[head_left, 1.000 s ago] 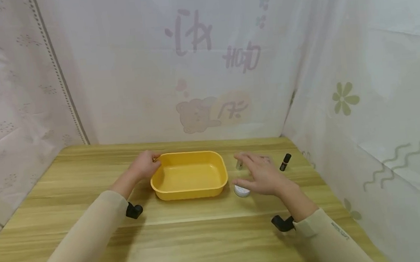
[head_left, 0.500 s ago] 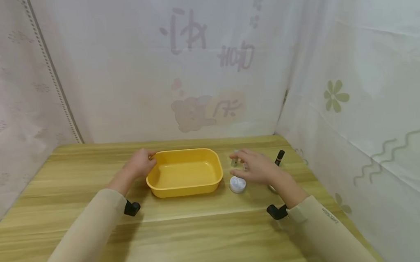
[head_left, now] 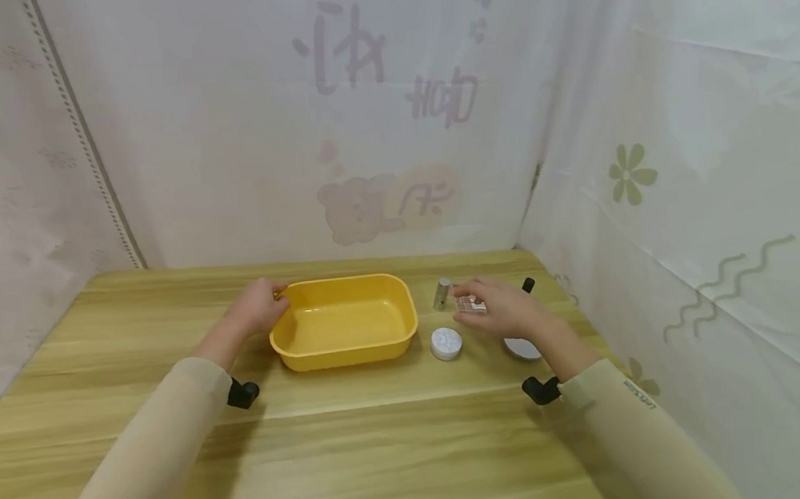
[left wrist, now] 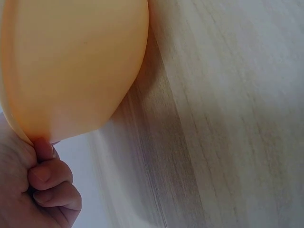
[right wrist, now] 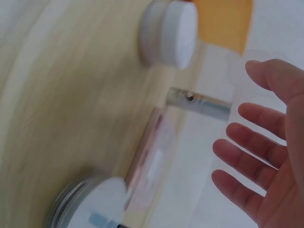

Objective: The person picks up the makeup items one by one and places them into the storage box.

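Observation:
My left hand (head_left: 258, 308) pinches the left rim of a yellow plastic basin (head_left: 345, 356). In the left wrist view, its curled fingers (left wrist: 53, 175) sit at the edge of the basin (left wrist: 76, 71). To the basin's right, my right hand (head_left: 506, 308) is over a flat clear case (head_left: 471, 305) with a pinkish grid, partly covering it. In the right wrist view, that hand (right wrist: 270, 142) has its fingers spread, apart from the case (right wrist: 151, 164) and a silver cylindrical tube (right wrist: 199, 103). The tube (head_left: 442, 294) stands just left of the right fingertips.
A round white lidded jar (head_left: 446, 344) sits between basin and right hand. A flat round tin (head_left: 523, 349) lies under the right wrist, and a black tube (head_left: 528, 285) shows behind that hand. Patterned curtains (head_left: 334, 129) hang around the wooden table (head_left: 360, 456).
My right hand has moved away from the white jar and silver tube, uncovering them, and now sits over the clear case. My left hand keeps its hold on the basin. The head view shifts slightly.

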Tool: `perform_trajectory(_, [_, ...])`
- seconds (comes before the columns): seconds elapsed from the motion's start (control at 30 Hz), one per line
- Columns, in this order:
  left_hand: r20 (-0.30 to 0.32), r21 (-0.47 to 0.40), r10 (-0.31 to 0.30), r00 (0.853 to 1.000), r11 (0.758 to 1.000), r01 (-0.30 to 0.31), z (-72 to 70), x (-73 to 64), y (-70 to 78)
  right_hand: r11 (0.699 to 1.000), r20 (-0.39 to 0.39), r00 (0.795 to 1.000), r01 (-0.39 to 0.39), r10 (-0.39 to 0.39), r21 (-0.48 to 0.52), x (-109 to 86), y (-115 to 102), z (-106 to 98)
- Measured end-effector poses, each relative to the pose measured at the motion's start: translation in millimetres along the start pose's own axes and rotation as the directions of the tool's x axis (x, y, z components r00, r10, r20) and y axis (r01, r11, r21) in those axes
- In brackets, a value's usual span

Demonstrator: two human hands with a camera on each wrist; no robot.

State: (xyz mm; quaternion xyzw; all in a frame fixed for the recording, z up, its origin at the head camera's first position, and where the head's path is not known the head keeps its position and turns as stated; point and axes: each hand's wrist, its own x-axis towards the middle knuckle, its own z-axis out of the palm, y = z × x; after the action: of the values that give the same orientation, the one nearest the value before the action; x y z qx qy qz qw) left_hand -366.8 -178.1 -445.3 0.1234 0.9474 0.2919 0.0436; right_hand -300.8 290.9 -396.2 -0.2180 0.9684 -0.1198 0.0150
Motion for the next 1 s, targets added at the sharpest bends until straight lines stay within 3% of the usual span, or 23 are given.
perform_trajectory(0.23, [-0.001,0.042,0.007,1.0,0.999,-0.007,-8.1,-1.7,-1.3,0.998,0.052,0.999,0.004,0.0,-0.069,0.0,6,-1])
perform_trajectory(0.5, [0.009,0.074,0.019,1.0,0.997,-0.019,-12.4,0.2,9.3,0.998,0.05,0.999,-0.01,0.014,-0.068,-5.4,11,-2])
perform_trajectory(1.0, [0.01,0.085,-0.001,1.0,0.996,0.0,-4.8,0.0,11.3,0.998,0.028,0.999,-0.017,0.019,-0.052,-12.2,10,5])
